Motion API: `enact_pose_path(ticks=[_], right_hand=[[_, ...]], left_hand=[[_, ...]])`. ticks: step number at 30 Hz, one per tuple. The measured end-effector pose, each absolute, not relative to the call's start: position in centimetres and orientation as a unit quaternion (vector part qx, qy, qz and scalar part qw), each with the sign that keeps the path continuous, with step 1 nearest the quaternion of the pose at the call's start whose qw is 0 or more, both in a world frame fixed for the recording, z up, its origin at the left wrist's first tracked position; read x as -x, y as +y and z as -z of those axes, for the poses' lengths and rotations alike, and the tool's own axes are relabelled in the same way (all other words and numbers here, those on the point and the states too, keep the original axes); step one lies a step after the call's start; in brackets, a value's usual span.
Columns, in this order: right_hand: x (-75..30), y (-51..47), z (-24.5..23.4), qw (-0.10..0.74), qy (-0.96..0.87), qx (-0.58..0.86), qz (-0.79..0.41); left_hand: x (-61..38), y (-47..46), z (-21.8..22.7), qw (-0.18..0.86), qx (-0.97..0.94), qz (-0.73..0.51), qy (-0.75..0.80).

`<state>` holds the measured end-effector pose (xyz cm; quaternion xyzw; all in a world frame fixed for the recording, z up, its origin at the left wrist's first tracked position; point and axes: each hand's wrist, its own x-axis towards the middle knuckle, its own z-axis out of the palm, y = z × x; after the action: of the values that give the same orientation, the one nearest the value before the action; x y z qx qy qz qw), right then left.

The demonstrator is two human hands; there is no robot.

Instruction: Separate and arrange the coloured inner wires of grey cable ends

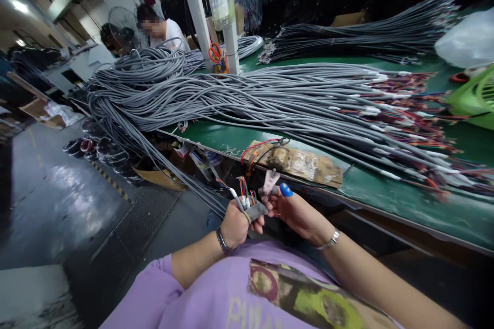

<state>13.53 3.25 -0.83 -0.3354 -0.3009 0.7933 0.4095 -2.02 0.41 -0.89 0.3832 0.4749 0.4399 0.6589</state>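
Observation:
My left hand (236,225) is closed round a bunch of grey cables (200,190) near their ends, where coloured wire tips (244,188) stick up. These cables trail from the big pile across the table's front edge. My right hand (296,211) is beside the left, fingers pinched on a small grey piece (269,183) at the cable ends; one fingertip wears a blue cover (286,189). Both hands are held in front of my lap, below the table edge.
A green table (386,185) carries a large pile of grey cables (270,97) with stripped coloured ends at the right. A taped brown pad (301,162) lies near the edge. A white post (231,25) with orange scissors (215,53), a green basket (474,100), another person (160,28) at the back left.

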Motion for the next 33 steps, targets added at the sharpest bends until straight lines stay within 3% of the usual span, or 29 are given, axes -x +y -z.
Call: enact_pose_path(ticks=[11,18,33], right_hand=[[-13.3,1.6,0.0,0.403,-0.461,0.42,-0.669],[-13.6,1.7,0.1,0.39,-0.479,0.393,-0.681],[-13.2,1.7,0.4,0.43,-0.438,0.445,-0.652]], left_hand=[[2.4,-0.3,1.9,0.62,-0.447,-0.406,0.501],[2.7,0.0,1.3,0.694,-0.425,-0.352,0.462],[1.8,-0.1,1.1,0.643,-0.339,-0.458,0.512]])
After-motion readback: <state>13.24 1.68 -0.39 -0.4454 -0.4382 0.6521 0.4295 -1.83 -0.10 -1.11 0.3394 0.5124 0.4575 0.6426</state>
